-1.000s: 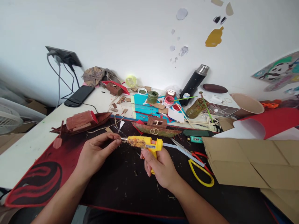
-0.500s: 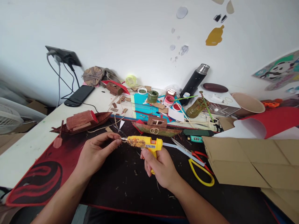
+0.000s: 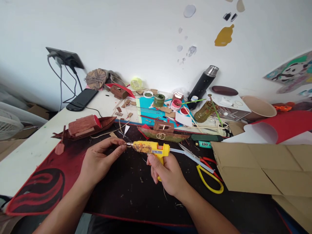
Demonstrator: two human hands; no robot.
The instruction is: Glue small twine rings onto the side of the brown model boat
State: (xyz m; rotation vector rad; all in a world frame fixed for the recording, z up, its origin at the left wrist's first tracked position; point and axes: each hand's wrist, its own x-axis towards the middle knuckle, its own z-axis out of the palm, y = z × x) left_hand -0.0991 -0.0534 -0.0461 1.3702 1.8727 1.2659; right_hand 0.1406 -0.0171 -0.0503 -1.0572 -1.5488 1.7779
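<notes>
My right hand (image 3: 165, 172) is wrapped round the handle of a yellow hot glue gun (image 3: 151, 148), whose nozzle points left. A clear glue stick (image 3: 192, 156) sticks out of its back end. My left hand (image 3: 102, 157) is closed in a pinch at the nozzle's tip; what lies between its fingertips is too small to make out. Just beyond the gun rests a green and brown model boat (image 3: 163, 135) with small rope rings on its side. To the left stands a reddish-brown model boat (image 3: 85, 126), a small paddle (image 3: 60, 146) leaning at its end.
Scissors (image 3: 209, 182) with red and yellow handles lie right of the glue gun, beside cardboard sheets (image 3: 263, 165). Paint jars (image 3: 159, 100), a glass jar with sticks (image 3: 204, 112) and a black flask (image 3: 202, 84) stand at the back. A phone (image 3: 82, 99) lies back left.
Both hands and the glue gun keep nearly the same position, with the nozzle still at my left fingertips. The view has shifted very slightly.
</notes>
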